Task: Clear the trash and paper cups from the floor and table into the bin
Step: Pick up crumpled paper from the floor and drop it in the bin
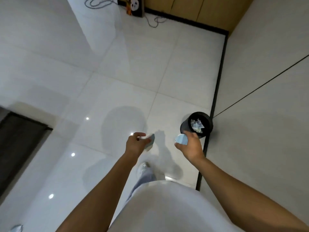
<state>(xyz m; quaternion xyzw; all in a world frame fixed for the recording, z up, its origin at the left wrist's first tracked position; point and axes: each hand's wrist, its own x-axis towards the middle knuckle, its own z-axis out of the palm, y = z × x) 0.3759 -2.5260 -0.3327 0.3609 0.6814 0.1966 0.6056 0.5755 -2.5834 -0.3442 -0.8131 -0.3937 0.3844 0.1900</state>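
**Both hands carrying paper cups toward the black bin**

You are standing on a glossy white tiled floor (117, 77), looking down over your white shirt (167, 210) at both outstretched arms. A pale wall (267, 97) is running along your right side, meeting the floor at a dark skirting strip (217, 84), and wooden panelling (192, 9) is closing off the far corner. A dark surface (18, 141) is showing at the left edge.

The round black bin (184, 126) is standing on the floor just beside the skirting, ahead of your right hand, and crumpled paper (197, 125) is lying inside it.

Your left hand (136, 144) is holding a blue-and-white paper cup (150, 139), with the fingers (139, 134) curled round it. Your right hand (190, 146) is gripping a second paper cup (181, 139), its open mouth facing you, fingers wrapped about its side; this cup is sitting close to the bin's near rim in the view, not yet over the opening.

A white shoe (142, 168) is stepping forward below your left wrist. Far off, a panda-printed bag (134, 5) and a loose grey cable (153, 22) are lying near the panelling. Another blurred piece of blue-white trash (16, 228) is lying on the floor at the bottom left corner.
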